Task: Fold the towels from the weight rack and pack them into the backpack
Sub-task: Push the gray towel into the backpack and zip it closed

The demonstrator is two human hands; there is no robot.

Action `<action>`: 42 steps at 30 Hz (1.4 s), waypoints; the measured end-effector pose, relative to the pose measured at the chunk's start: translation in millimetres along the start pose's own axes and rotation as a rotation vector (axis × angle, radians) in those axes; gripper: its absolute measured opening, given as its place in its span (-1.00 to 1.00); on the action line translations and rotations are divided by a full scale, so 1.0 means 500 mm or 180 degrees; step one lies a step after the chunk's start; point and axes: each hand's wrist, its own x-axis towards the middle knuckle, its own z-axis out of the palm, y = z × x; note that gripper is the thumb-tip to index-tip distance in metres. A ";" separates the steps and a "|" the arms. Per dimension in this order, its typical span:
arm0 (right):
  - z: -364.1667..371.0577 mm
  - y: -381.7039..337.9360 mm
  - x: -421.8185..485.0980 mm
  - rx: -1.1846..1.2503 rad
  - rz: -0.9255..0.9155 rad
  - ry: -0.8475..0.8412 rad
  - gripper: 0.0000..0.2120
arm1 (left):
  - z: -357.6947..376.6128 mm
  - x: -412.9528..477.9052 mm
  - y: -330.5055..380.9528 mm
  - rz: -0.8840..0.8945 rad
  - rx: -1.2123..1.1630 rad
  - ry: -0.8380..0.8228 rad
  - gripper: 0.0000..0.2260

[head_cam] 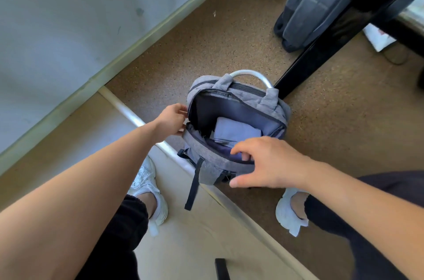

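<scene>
A grey backpack stands open on the brown floor, its main compartment unzipped. A folded pale blue towel lies inside, with a darker blue cloth beneath it near the front. My left hand pinches the left edge of the bag's opening. Over the front edge of the opening hovers my right hand, fingers spread; its fingertips reach just inside the bag, and it holds nothing.
A black weight rack post and dark weight plates stand behind the bag. A white curved bar arcs above the bag's handle. A metal floor strip runs diagonally. My white shoes stand on either side. A wall is at left.
</scene>
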 end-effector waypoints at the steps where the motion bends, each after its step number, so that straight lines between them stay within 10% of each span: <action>1: 0.014 -0.001 0.010 -0.0147 -0.0080 0.0016 -0.46 | 0.002 0.001 0.003 -0.0061 -0.0010 -0.0042 -0.62; 4: 0.030 0.010 0.050 -0.0375 -0.0351 0.0288 -0.76 | 0.005 0.013 0.001 -0.0252 0.0002 -0.0107 -0.67; 19: -0.007 0.115 0.130 -0.0516 -0.0004 0.1791 -0.80 | 0.045 0.076 -0.011 -0.0603 -0.0222 0.0130 -0.83; 26: -0.024 0.156 0.117 0.0577 0.0460 0.1075 -0.68 | 0.062 0.098 -0.002 -0.0499 -0.0067 0.0219 -0.79; 42: -0.026 0.154 0.095 0.0268 0.0469 0.1162 -0.70 | -0.014 0.013 0.044 0.0247 0.0374 0.0194 -0.82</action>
